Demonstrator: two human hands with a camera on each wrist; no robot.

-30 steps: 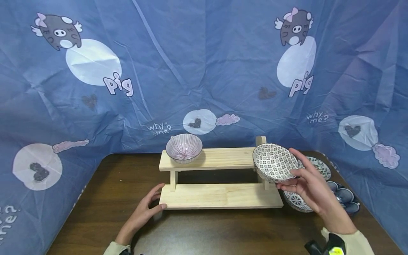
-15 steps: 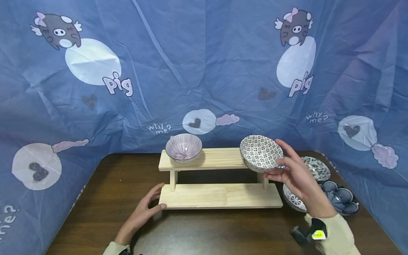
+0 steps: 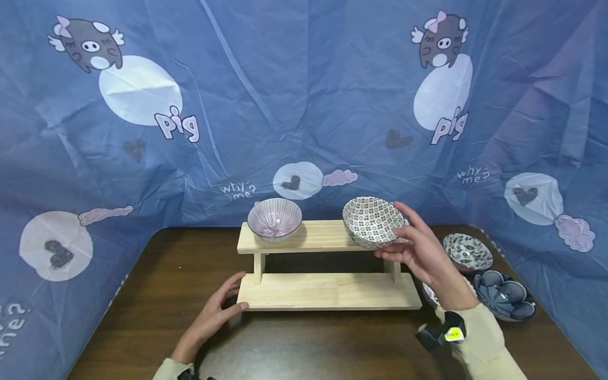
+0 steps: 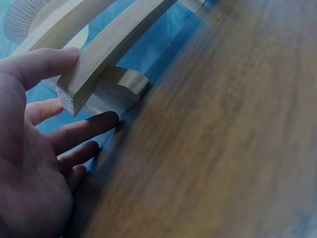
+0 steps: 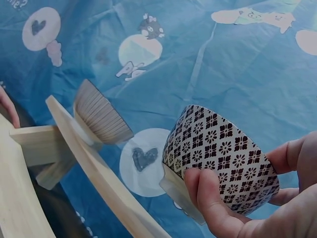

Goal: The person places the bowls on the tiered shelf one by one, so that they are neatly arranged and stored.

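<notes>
In the head view, my right hand grips a bowl with a dark floral lattice pattern by its right side, thumb and fingers on its wall. The bowl is over the right part of the upper shelf; contact with the shelf cannot be told. At the lower shelf's left end, my left hand holds the board between thumb and index finger, the other fingers spread below in the left wrist view. A purple-striped bowl stands on the upper shelf's left part.
Right of the rack on the brown table are a green leaf-patterned bowl, a blue bowl and a patterned bowl partly hidden by my right forearm. A blue printed cloth hangs behind.
My right hand has carried the lattice-patterned bowl leftward and slightly up in the head view, from the upper shelf's right end to above its right part. My left hand has stayed in place.
</notes>
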